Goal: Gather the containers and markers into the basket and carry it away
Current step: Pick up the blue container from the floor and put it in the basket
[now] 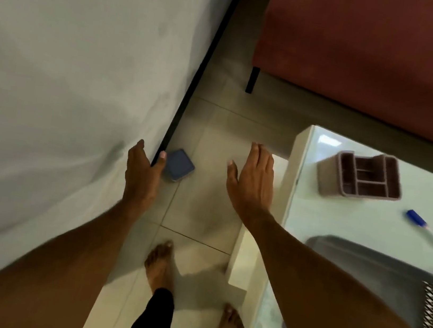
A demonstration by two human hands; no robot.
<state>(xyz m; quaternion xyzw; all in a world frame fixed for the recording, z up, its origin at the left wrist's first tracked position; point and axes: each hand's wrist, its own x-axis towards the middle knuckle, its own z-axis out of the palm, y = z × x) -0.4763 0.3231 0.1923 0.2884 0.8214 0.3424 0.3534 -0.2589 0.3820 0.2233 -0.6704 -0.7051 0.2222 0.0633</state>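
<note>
A small blue square container (180, 165) lies on the tiled floor beside the grey sofa's black base edge. My left hand (143, 170) hovers just left of it with fingers relaxed, holding nothing. Over the floor between the sofa and the table, my right hand (253, 181) is spread flat and empty. On the glossy white table stand a mauve compartment organizer (361, 175), a blue-capped marker (423, 227) and, at the lower right, the grey basket (379, 263), partly hidden by my right forearm.
A grey sofa (69, 73) fills the left side. A dark red sofa (378, 53) with a black leg stands at the back right. The white table's corner (300, 142) juts toward the floor strip. My bare feet (159, 264) stand on the tiles.
</note>
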